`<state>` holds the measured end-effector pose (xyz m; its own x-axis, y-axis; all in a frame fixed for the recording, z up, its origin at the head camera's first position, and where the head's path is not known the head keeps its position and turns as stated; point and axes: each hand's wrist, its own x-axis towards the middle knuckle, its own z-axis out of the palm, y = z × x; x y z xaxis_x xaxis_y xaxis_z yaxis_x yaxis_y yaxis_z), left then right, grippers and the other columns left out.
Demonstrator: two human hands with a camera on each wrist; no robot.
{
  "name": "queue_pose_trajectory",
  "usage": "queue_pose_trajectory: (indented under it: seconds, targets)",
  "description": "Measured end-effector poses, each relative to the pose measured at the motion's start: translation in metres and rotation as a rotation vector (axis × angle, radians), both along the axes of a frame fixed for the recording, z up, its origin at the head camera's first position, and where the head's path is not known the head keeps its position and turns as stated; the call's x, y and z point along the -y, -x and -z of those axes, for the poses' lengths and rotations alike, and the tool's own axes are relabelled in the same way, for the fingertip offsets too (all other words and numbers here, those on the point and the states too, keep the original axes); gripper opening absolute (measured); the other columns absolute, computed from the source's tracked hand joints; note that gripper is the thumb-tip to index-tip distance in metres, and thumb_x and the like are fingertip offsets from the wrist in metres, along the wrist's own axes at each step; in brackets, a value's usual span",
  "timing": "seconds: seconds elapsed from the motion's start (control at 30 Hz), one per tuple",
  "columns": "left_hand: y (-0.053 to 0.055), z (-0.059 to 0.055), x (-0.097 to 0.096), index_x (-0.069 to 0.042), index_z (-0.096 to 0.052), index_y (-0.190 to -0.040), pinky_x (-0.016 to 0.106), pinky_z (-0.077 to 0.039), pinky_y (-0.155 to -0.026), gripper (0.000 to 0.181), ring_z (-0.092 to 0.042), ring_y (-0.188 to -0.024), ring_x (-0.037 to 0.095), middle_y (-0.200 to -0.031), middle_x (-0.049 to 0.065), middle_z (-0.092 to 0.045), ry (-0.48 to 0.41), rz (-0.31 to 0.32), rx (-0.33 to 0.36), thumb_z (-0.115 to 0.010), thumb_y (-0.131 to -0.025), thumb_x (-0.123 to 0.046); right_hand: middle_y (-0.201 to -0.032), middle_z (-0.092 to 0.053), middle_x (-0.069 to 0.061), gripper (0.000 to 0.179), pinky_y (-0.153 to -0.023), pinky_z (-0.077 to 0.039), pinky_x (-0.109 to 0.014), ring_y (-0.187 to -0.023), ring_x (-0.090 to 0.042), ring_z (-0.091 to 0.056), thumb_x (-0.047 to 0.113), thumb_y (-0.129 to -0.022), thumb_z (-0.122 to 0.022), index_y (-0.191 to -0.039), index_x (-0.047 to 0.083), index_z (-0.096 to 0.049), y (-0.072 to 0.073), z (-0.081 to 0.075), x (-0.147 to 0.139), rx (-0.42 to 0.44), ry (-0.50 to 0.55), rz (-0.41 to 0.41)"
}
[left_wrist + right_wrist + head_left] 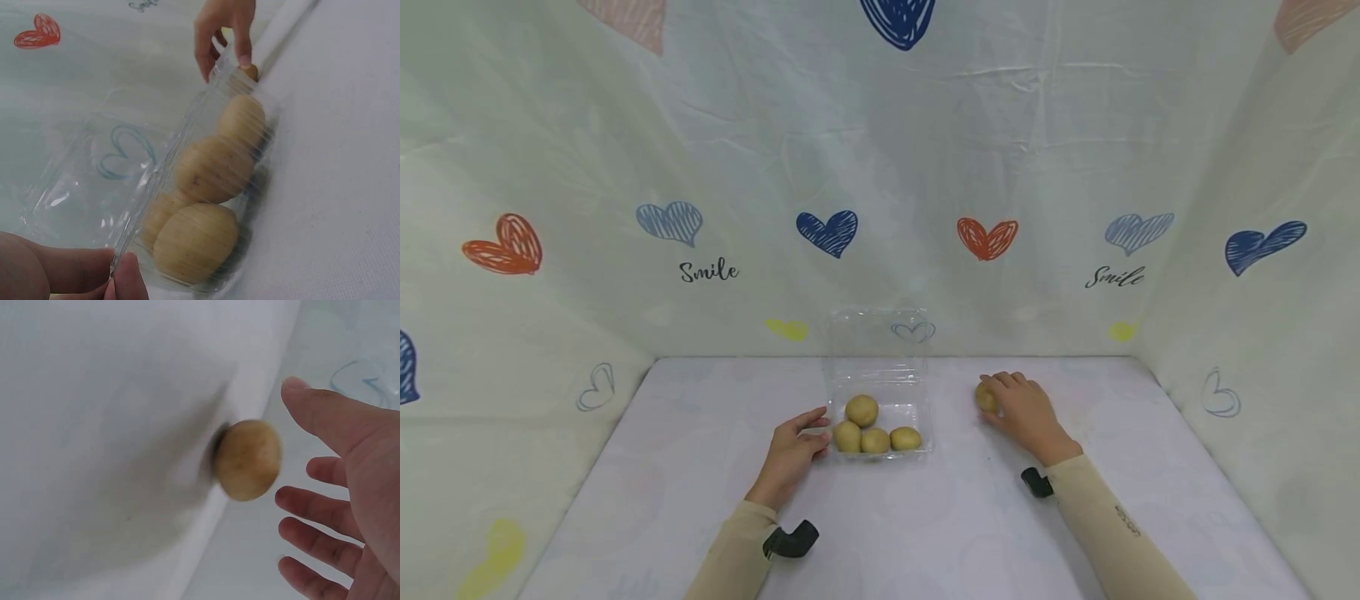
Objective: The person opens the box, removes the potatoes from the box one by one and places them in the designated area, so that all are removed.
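A clear plastic clamshell box (914, 414) stands on the table with its lid (877, 337) raised at the back. Several potatoes lie inside, three along the front and one potato (861, 410) behind them. My left hand (795, 454) is at the box's left side; in the left wrist view its thumb and a finger pinch the rim. Right of the box, a loose potato (248, 460) lies on the table. My right hand (1022, 414) is over it with fingers spread, and in the right wrist view a gap shows between the fingertips and the potato.
The white-covered table (647, 483) ends at a back edge against a hanging cloth (880, 167) printed with hearts and "Smile". The same cloth borders the left and right sides. A dark band piece (793, 540) sits at my left wrist, another dark piece (1037, 482) at my right.
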<state>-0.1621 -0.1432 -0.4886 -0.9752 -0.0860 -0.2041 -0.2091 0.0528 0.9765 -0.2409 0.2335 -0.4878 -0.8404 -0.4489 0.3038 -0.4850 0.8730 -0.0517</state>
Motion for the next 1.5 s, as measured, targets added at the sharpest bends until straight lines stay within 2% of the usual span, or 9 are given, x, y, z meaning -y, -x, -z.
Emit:
queue_pose_trajectory:
  seconds: [0.27, 0.63, 0.9, 1.13, 1.33, 1.5]
  targets:
    - [0.000, -0.001, -0.001, 0.011, -0.053, -0.147, 0.020, -0.057, -0.073, 0.049, -0.063, -0.089, 0.014, -0.136, 0.029, -0.057, 0.001, -0.003, 0.000, -0.060, -0.099, 0.012, -0.125, -0.070, -0.011, 0.061, -0.090, -0.058, -0.050, -0.112, -0.033, -0.067, 0.028, -0.082, -0.093, -0.133, 0.005, -0.068, -0.014, -0.015, 0.018, -0.081, 0.001, -0.100]
    - [0.001, 0.000, -0.002, 0.014, -0.052, -0.146, 0.020, -0.056, -0.070, 0.049, -0.062, -0.086, 0.012, -0.134, 0.030, -0.057, -0.013, -0.009, -0.018, -0.061, -0.098, 0.013, -0.126, -0.071, -0.005, 0.059, -0.099, -0.057, -0.047, -0.117, -0.027, -0.066, 0.027, -0.080, -0.095, -0.132, 0.012, -0.071, -0.027, -0.027, 0.046, -0.094, -0.015, -0.246]
    - [0.002, 0.001, -0.001, 0.014, -0.053, -0.145, 0.019, -0.055, -0.069, 0.048, -0.062, -0.085, 0.013, -0.134, 0.030, -0.058, -0.011, -0.016, -0.013, -0.061, -0.098, 0.013, -0.125, -0.071, 0.001, 0.058, -0.089, -0.056, -0.046, -0.117, -0.023, -0.065, 0.034, -0.080, -0.094, -0.131, 0.017, -0.072, -0.029, -0.029, 0.063, -0.128, -0.068, -0.321]
    - [0.001, 0.000, -0.001, 0.014, -0.052, -0.146, 0.020, -0.055, -0.069, 0.048, -0.061, -0.086, 0.013, -0.133, 0.030, -0.058, -0.013, -0.005, -0.023, -0.061, -0.099, 0.011, -0.125, -0.071, 0.000, 0.056, -0.100, -0.056, -0.043, -0.118, -0.024, -0.065, 0.034, -0.083, -0.092, -0.132, 0.016, -0.071, -0.028, -0.032, 0.078, -0.108, -0.112, -0.372]
    - [0.000, -0.001, -0.001, 0.015, -0.052, -0.146, 0.020, -0.055, -0.070, 0.049, -0.062, -0.087, 0.015, -0.134, 0.030, -0.057, -0.017, 0.002, -0.025, -0.061, -0.098, 0.012, -0.125, -0.071, 0.000, 0.057, -0.101, -0.055, -0.041, -0.118, -0.023, -0.065, 0.037, -0.082, -0.092, -0.131, 0.017, -0.072, -0.025, -0.031, 0.089, -0.089, -0.122, -0.420]
    - [0.000, -0.001, 0.000, 0.014, -0.052, -0.146, 0.020, -0.055, -0.070, 0.050, -0.062, -0.086, 0.014, -0.134, 0.030, -0.058, -0.011, 0.001, -0.025, -0.061, -0.098, 0.011, -0.127, -0.070, 0.000, 0.056, -0.102, -0.054, -0.041, -0.121, -0.023, -0.064, 0.036, -0.082, -0.091, -0.132, 0.017, -0.072, -0.025, -0.035, 0.096, -0.040, -0.145, -0.447]
